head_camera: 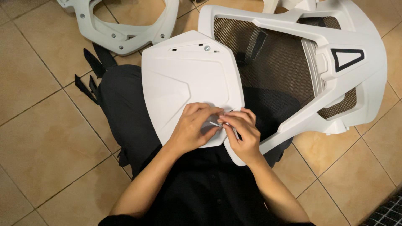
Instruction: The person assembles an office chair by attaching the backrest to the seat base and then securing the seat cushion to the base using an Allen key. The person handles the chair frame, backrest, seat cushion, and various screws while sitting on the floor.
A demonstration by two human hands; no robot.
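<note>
Beige floor tiles [46,138] with dark grout lines fill the scene, and a person in black clothes sits on them. Across the lap lies a white plastic panel [188,79], shield-shaped, with a screw [207,48] near its top edge. Both hands meet at the panel's lower edge. The left hand [193,127] curls its fingers closed around a small grey metal piece [209,122]. The right hand [242,133] pinches a thin metal tool [229,125] between thumb and fingertips, touching the left. Beside the panel rests a white chair back [335,37] with black mesh. A white curved frame [121,29] lies further off, near black plastic clips [94,62].
</note>
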